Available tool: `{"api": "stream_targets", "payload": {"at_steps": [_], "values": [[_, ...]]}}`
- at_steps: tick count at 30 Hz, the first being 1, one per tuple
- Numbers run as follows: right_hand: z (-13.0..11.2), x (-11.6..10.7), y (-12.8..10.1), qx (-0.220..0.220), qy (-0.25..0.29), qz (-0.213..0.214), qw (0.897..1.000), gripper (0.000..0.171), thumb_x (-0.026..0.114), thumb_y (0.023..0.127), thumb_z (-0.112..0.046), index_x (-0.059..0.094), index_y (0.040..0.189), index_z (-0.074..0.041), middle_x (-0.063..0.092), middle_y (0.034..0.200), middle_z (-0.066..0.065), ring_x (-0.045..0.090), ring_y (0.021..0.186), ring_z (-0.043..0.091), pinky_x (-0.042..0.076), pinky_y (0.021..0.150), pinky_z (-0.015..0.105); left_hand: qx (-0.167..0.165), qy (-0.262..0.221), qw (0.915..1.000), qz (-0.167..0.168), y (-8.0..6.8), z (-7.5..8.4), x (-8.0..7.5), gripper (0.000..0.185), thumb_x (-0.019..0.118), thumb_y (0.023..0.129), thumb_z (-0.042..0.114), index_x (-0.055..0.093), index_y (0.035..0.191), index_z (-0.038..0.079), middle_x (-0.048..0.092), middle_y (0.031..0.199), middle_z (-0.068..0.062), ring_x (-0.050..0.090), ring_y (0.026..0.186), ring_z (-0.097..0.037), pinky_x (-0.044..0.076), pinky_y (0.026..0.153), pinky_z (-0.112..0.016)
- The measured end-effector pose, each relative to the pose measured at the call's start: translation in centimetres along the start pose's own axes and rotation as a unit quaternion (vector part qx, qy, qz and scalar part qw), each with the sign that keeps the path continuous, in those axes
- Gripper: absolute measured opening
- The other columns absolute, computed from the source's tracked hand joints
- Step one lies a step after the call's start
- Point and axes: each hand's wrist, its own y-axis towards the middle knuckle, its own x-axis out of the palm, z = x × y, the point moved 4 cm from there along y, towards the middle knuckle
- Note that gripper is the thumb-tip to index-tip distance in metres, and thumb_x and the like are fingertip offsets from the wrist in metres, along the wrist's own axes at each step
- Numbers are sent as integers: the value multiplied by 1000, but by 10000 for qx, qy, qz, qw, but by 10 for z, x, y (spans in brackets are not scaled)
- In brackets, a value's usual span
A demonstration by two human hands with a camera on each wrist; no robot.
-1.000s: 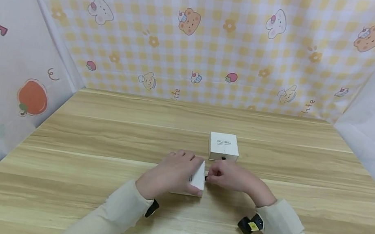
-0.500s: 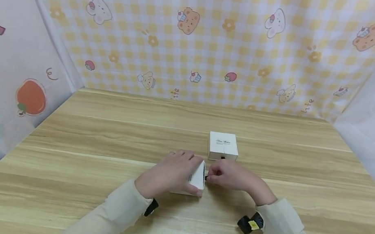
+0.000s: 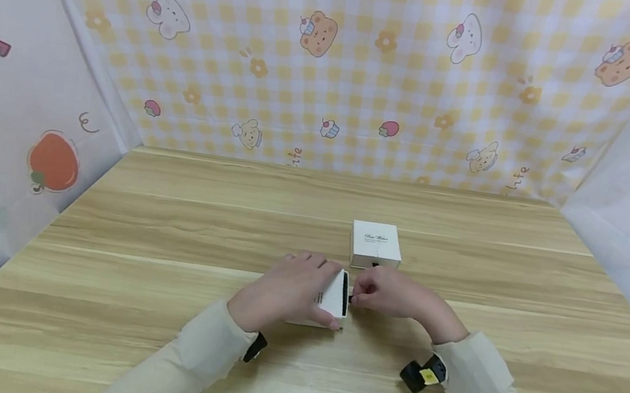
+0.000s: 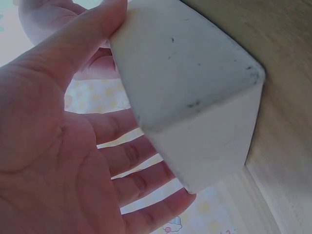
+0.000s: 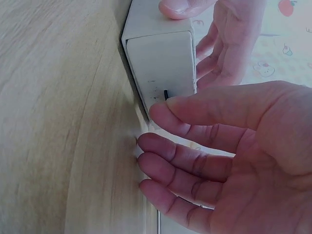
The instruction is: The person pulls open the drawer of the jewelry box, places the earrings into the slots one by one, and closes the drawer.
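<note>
A small white box (image 3: 329,298) lies on the wooden table (image 3: 159,233). My left hand (image 3: 289,290) grips it, thumb on the near side and fingers over the far side. The left wrist view shows the same box (image 4: 195,97) between thumb and fingers. My right hand (image 3: 392,296) pinches a small black pull tab (image 3: 349,297) on the box's right end, where a dark gap shows beside the white sleeve. In the right wrist view, the tab (image 5: 166,93) sticks out of the box's end face (image 5: 161,58) just above my curled fingers (image 5: 204,112).
A second white box (image 3: 376,244) with small printed lettering stands just beyond my right hand. Patterned cloth walls close in the table at the back and on both sides. Black wrist cameras (image 3: 421,376) sit near the table's front.
My right hand has shifted slightly right with the tab, and a dark gap has opened at the box's right end. My left hand has kept its hold.
</note>
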Motion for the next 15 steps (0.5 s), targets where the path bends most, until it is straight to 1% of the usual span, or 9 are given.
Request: {"api": "stream_targets", "payload": {"at_steps": [7,15], "values": [[2,-2,-1,20,64,-57,10000,14,60,84,-8,58,70,-9,51,67,-5,44,62,6,37,57,20,-12,-49,10000,0,2,0,0,82,70,70,59,45,135,15,53,124,-4,48,109,-20,41,90,-39],[3,-4,-3,40,124,-108,9999,13,60,82,-8,58,70,-9,52,67,-5,45,64,7,37,58,21,-1,-96,10000,-11,1,0,-1,82,72,70,56,44,136,14,53,124,-4,48,109,-20,41,89,-38]]}}
